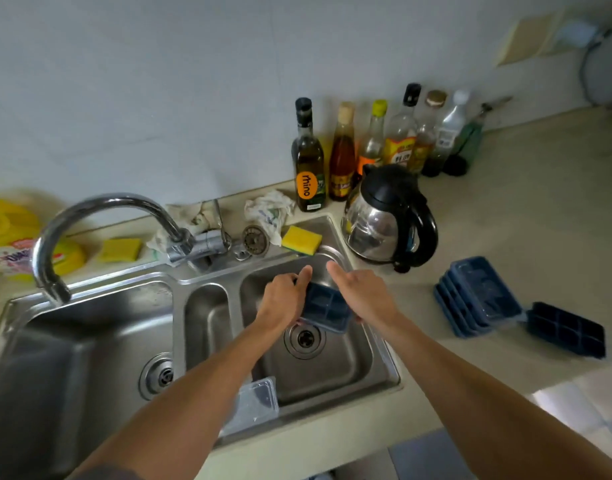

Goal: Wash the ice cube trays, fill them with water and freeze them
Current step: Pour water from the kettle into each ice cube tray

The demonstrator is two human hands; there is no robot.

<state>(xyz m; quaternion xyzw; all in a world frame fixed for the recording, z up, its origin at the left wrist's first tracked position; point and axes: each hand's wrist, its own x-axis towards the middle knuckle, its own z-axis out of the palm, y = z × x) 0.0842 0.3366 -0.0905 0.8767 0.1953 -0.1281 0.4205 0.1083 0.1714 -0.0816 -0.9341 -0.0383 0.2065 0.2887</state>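
Observation:
Over the right basin of the steel sink [377, 355] both hands hold one dark blue ice cube tray [327, 308]. My left hand [283, 299] grips its left edge, thumb raised. My right hand [363, 292] holds the right edge, thumb up and fingers under it. A stack of blue trays with clear lids [477, 296] lies on the counter to the right. One bare blue tray [565, 329] lies beside that stack. A clear lid [254, 403] leans on the sink's front rim.
The curved tap [100, 216] points over the left basin. A steel kettle [391, 216], several bottles [377, 147], a yellow sponge [301, 240] and a loose drain strainer [255, 239] crowd the back of the counter. A second sponge [121, 249] lies left of the tap base.

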